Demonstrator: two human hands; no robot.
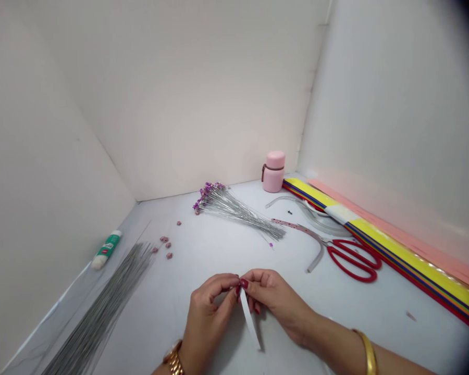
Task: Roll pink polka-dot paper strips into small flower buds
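Left hand and right hand both closed, fingertips pinching the top of a narrow white paper strip above the near middle of the white tabletop. Lower end hangs free. Risk: uneven pinch force could crease or tear the strip; fingertip-only hold could slip. Red-handled scissors sit far right, well apart. Loose grey wires near left could snag a gold link wristwatch.

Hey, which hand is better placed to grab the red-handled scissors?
Right, probably: the right hand lies nearer the red-handled scissors, on their side of the white paper strip. The left hand is farther off, and both hands are pinching that strip.
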